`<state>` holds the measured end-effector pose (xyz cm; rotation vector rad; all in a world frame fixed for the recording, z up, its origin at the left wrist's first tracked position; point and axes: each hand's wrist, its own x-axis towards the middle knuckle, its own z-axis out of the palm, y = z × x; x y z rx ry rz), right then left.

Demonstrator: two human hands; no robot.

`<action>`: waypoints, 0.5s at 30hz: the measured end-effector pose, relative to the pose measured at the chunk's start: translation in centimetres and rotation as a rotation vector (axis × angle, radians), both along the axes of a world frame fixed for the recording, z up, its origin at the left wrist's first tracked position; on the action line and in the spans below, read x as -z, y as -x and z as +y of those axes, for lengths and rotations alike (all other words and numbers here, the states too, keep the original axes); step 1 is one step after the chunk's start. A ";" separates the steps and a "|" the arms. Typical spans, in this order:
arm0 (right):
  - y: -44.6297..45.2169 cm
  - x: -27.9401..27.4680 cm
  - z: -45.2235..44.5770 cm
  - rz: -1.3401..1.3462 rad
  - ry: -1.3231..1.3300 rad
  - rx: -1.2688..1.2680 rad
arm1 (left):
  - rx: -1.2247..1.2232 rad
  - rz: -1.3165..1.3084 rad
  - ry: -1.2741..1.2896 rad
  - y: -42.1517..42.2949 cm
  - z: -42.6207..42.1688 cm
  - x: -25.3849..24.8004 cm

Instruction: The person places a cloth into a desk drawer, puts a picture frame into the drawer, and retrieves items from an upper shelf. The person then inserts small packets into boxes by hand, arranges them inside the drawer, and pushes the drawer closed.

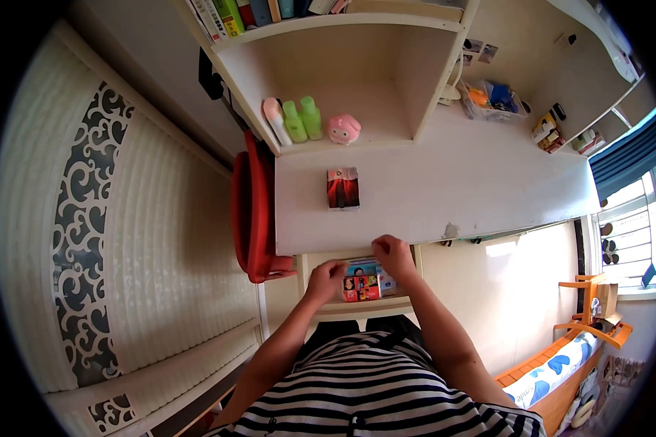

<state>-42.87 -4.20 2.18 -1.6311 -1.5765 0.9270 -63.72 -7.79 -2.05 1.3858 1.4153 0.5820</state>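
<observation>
A pulled-out drawer (353, 313) lies right in front of my body, under the desk's front edge. In it are a red box or booklet (361, 289) with cartoon figures and a blue picture item (357, 270) behind it. My left hand (326, 282) is over the drawer's left side, fingers curled together beside these items. Over the right rear part, close to the desk edge, my right hand (394, 258) is closed with its fingers bent down. What either hand holds, if anything, is too small or hidden to make out.
On the white desk (444, 182) stands a dark red box (342, 189). The shelf holds green bottles (302, 120) and a pink figure (344, 129). A red chair (259, 211) is at the left; a clear bin (492, 102) sits at the back right.
</observation>
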 end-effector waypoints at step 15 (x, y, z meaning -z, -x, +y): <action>3.7 -0.1 9.2 0.099 -0.013 0.143 | -0.311 -0.008 -0.319 -0.6 12.2 -1.6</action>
